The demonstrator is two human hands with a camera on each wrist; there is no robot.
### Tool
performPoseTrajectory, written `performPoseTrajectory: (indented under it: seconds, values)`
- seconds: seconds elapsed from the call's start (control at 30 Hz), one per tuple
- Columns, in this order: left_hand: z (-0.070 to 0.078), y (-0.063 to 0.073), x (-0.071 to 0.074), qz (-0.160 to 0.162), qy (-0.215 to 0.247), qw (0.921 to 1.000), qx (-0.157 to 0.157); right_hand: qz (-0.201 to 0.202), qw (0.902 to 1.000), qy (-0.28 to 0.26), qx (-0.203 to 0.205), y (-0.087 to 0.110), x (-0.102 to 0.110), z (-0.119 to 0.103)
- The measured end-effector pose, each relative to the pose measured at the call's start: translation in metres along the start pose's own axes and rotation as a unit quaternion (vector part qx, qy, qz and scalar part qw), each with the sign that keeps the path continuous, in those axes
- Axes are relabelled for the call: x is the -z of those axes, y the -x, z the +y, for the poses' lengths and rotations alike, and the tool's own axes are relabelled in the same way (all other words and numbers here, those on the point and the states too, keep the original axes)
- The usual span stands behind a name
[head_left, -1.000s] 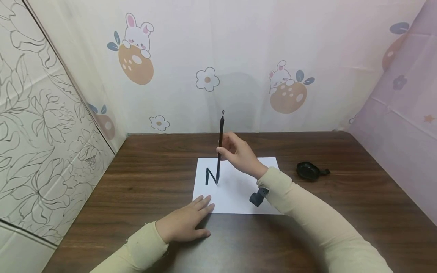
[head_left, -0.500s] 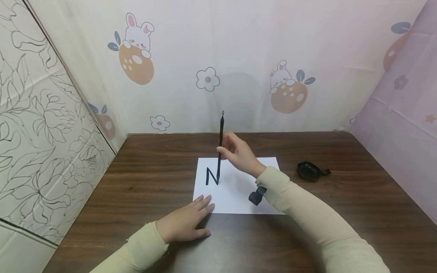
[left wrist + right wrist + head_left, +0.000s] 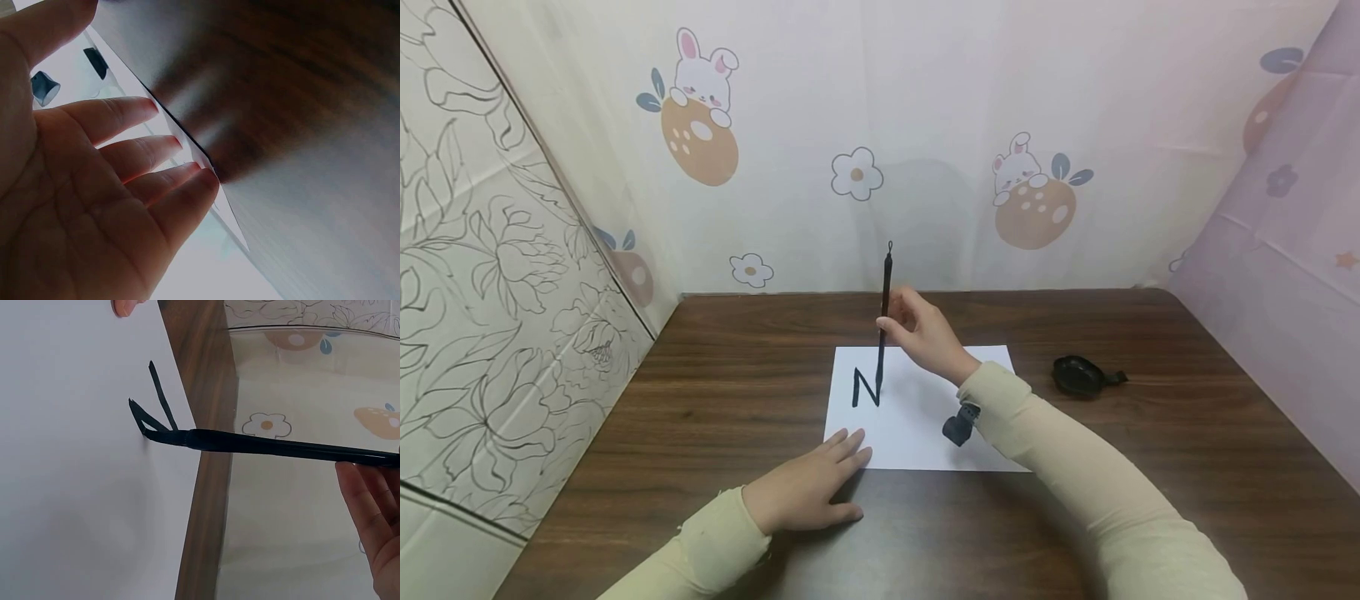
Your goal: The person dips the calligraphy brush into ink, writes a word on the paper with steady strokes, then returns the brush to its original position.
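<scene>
Near the middle of the head view, my right hand [image 3: 927,335] pinches a dark ink brush [image 3: 886,300] by its handle, holding it nearly upright. In the right wrist view the bent bristle tip of the brush [image 3: 165,435] meets the white paper [image 3: 69,487] at a black stroke. Black strokes shaped like an N [image 3: 866,388] mark the left part of the sheet [image 3: 917,433]. My left hand [image 3: 808,487] lies with fingers spread, its fingertips over the paper's lower left corner. In the left wrist view the palm [image 3: 81,206] shows, with straight fingers at the paper's edge.
A small black ink dish [image 3: 1078,376] with a short handle sits right of the paper on the brown wooden table [image 3: 700,400]. Behind stands a curtain [image 3: 925,100] printed with rabbits and flowers. A flower-patterned panel [image 3: 497,250] borders the left side.
The brush tip has risen a little along the N's right side, and that upright stroke has grown. My right hand and forearm shifted slightly up and left; my left hand stayed put.
</scene>
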State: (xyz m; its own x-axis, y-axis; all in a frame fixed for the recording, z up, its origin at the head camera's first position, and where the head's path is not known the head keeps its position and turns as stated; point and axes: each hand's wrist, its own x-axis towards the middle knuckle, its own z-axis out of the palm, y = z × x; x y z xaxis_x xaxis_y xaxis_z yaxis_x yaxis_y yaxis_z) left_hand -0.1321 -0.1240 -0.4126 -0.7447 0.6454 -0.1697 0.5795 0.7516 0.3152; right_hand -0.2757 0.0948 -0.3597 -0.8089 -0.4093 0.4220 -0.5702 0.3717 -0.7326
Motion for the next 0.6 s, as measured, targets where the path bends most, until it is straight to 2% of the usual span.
performPoseTrajectory:
  seconds: [0.6]
  values:
    - [0.0013,0.0007,0.0,0.004,-0.004,1.0,0.001,0.008,0.9998,-0.006,-0.018,-0.0082,-0.0029,0.0051]
